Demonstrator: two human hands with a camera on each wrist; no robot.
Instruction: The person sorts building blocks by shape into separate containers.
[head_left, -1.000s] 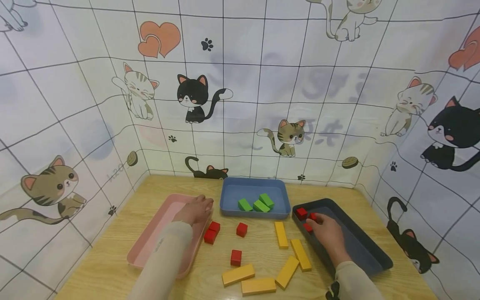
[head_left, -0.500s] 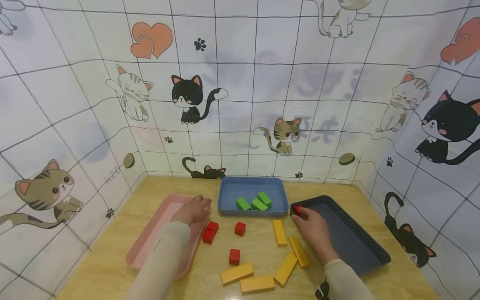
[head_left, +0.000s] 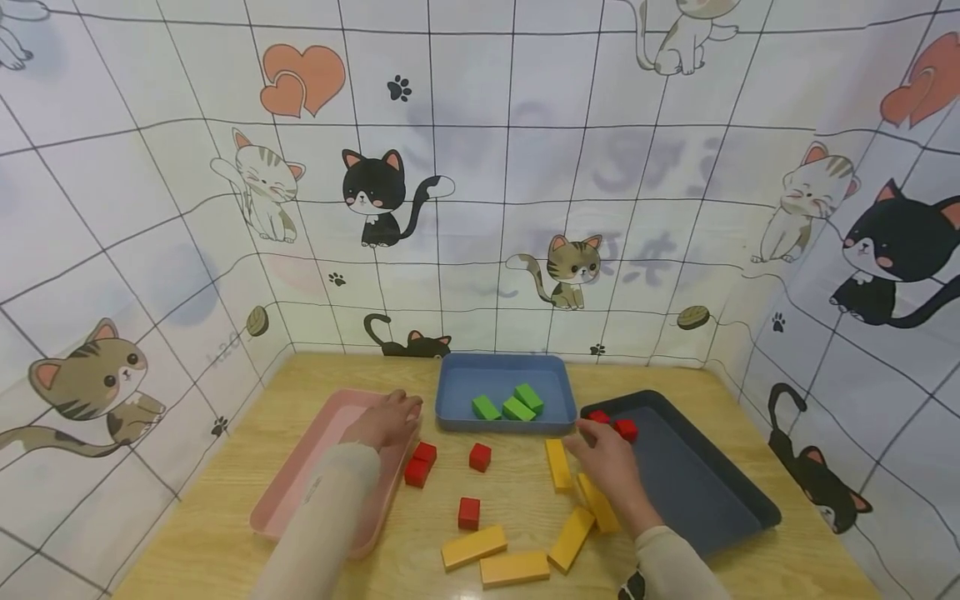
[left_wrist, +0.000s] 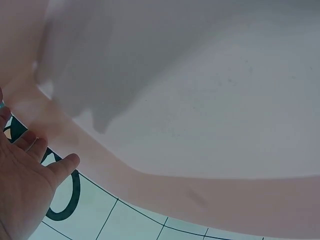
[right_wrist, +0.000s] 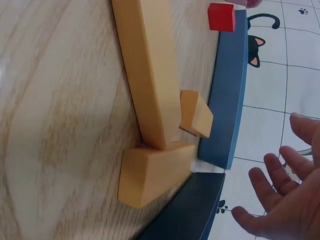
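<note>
My right hand (head_left: 609, 467) hovers over the yellow blocks (head_left: 558, 465) at the left side of the dark blue tray (head_left: 705, 475), fingers loosely bent and holding nothing. In the right wrist view its fingers (right_wrist: 275, 187) are spread apart. Red cubes (head_left: 626, 429) sit in the far left end of that tray, partly hidden by the hand. My left hand (head_left: 386, 419) lies over the far right rim of the pink tray (head_left: 296, 467), with relaxed fingers and nothing in them. Beside this tray, two red cubes (head_left: 416, 472) stand close together.
A lighter blue tray (head_left: 504, 426) with three green blocks (head_left: 517, 408) stands at the back of the wooden table (head_left: 420, 542). Two more red cubes (head_left: 469, 513) lie mid-table. Several yellow blocks lie nearer the front. A cat-print sheet (head_left: 480, 192) encloses the back and sides.
My right hand has let go of a red cube in the dark blue tray's far left end and moved left, out over the yellow blocks. The left hand stays at the pink tray.
</note>
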